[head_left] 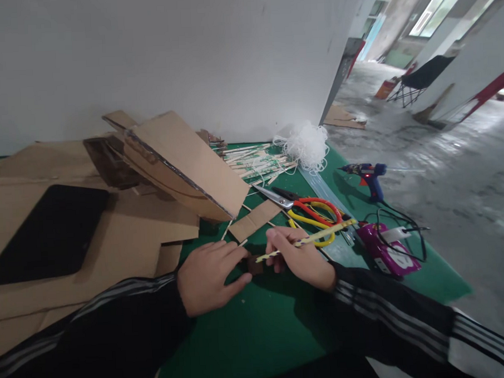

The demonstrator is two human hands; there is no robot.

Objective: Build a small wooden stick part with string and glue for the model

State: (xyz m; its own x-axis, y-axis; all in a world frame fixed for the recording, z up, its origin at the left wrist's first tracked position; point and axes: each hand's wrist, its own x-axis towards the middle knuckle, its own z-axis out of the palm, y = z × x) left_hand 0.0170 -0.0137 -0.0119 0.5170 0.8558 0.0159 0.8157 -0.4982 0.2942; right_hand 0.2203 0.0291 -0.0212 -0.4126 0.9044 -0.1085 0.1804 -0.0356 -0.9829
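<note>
My right hand (299,256) is closed around a yellow patterned pencil (308,239), whose lower end points at a small dark brown piece (256,265) on the green table. At the left edge of that piece is my left hand (216,274), its thumb and fingertips pressed around it. A thin pale stick (242,243) shows by the left fingers. Just beyond both hands lies a cardboard strip (255,219). Scissors with red and yellow handles (303,203) rest behind my right hand.
Cut cardboard (179,164) and a black tablet-like slab (49,234) lie left. Wooden sticks (259,163) and white string (306,145) are at the wall. To the right are a blue glue gun (370,178), a purple power strip (388,250) and cables.
</note>
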